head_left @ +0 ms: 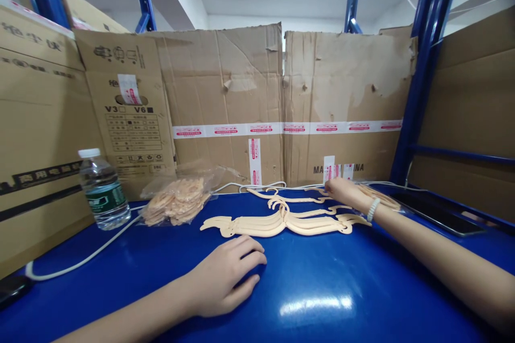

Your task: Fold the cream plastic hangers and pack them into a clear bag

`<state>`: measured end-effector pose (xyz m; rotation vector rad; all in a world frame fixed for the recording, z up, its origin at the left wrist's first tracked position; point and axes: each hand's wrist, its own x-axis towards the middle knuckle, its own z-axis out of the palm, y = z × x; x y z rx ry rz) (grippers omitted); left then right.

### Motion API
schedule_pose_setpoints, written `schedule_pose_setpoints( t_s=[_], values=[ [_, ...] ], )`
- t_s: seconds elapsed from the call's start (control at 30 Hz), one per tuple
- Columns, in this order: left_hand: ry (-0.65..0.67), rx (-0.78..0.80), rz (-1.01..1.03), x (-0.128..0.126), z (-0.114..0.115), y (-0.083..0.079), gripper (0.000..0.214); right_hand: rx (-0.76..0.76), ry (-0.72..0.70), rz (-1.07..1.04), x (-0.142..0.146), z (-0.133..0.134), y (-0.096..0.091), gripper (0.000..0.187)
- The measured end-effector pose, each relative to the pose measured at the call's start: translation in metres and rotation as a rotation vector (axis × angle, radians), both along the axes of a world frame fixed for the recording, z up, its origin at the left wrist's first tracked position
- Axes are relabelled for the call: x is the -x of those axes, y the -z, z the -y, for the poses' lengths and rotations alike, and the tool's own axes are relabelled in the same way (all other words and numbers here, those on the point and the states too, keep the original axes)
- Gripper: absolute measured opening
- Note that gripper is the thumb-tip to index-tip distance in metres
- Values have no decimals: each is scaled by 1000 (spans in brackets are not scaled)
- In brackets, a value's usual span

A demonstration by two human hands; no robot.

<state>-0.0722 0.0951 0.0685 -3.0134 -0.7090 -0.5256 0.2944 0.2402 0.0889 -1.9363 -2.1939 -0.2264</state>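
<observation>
My left hand (225, 276) rests on the blue shelf surface (306, 300), fingers loosely curled with nothing in them, just in front of a flat stack of thin beige wooden cut-out pieces (281, 221). My right hand (344, 192), with a white bead bracelet at the wrist, reaches to the back and touches a single curved beige piece (293, 198) lying behind the stack. Its fingertips press down at the piece's right end; a grip cannot be made out.
A clear bag of small beige pieces (177, 201) lies at the left, next to a water bottle (102, 188). A white cable (80, 262) crosses the surface. A dark phone or tablet (436, 213) lies at right. Cardboard boxes (225, 102) wall the back and sides.
</observation>
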Motion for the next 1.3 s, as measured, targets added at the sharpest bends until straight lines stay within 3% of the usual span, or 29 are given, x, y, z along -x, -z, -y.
schedule_pose_setpoints(
  t_s=[0.17,0.3,0.37,0.47,0.53,0.63,0.73,0.87,0.93,1.0,1.1,1.3],
  values=[
    [-30,75,43,1,-2,-1,30,-134,-61,-280,8,19,-25,9],
    [-140,279,221,0,-2,-3,30,-144,-207,-627,47,42,-30,15],
    [-161,391,311,-2,0,-3,33,-46,-316,-782,75,60,-24,19],
    [-87,484,358,-3,4,1,54,117,-458,-939,114,94,-8,22],
    [-28,522,385,-4,7,4,62,327,-589,-1136,132,115,3,28],
    [-14,590,479,-5,8,8,45,575,-669,-1302,144,135,13,37],
    [-65,709,605,-5,5,10,22,508,-707,-1184,141,134,10,36],
    [-123,883,737,-6,-3,10,21,7,-625,-676,116,100,-3,33],
    [-157,898,759,-7,-7,11,23,-142,-528,-459,97,75,-4,26],
    [-180,893,786,-8,-9,13,25,-169,-462,-391,77,51,1,17],
    [-173,918,846,-9,-11,17,32,-160,-367,-308,55,24,15,18],
    [-242,844,992,-7,-17,22,41,-83,-346,-220,46,9,31,18]
  ],
)
